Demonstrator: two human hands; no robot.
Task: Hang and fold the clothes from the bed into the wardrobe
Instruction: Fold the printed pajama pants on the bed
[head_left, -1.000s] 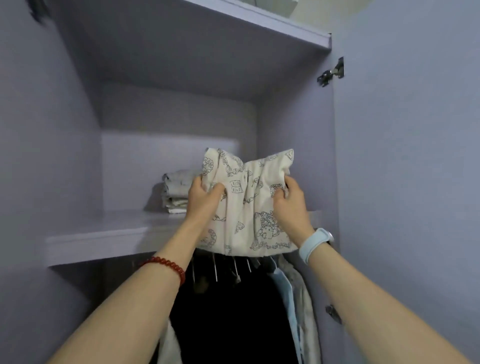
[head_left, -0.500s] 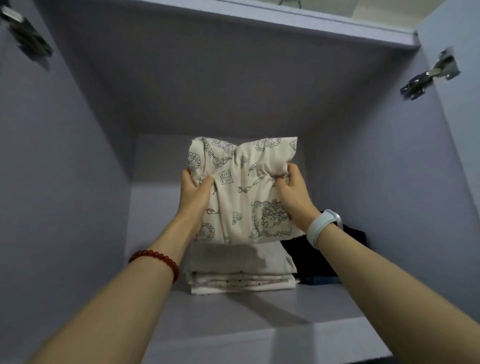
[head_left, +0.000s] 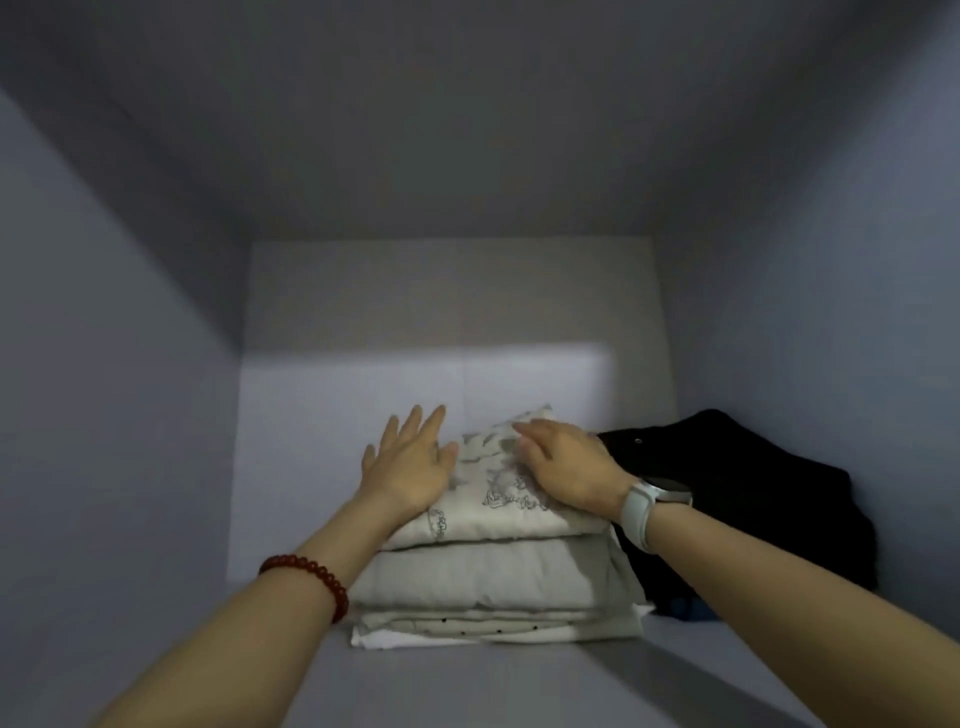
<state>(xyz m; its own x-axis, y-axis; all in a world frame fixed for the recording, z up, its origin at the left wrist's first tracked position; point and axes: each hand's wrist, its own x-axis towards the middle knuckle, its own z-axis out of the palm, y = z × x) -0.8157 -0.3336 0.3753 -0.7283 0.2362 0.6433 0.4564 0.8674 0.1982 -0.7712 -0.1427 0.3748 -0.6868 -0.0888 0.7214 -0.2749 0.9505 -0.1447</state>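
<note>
I see my left hand (head_left: 410, 467) lying flat with fingers spread on the cream folded garment with grey cartoon line drawings (head_left: 488, 499), and my right hand (head_left: 563, 470) pressing it, fingers straight. The garment tops a stack of pale folded clothes (head_left: 488, 582) on the lilac wardrobe shelf (head_left: 467, 686), long axis running left to right. I can read no writing in its print. A black garment (head_left: 737, 499) lies just right.

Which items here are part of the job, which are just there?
In play:
- printed garment, topmost on the stack
- folded stack beneath it
- left hand, right hand, flat on the garment
- shelf

Bystanders:
- black clothing, right of the stack
</note>
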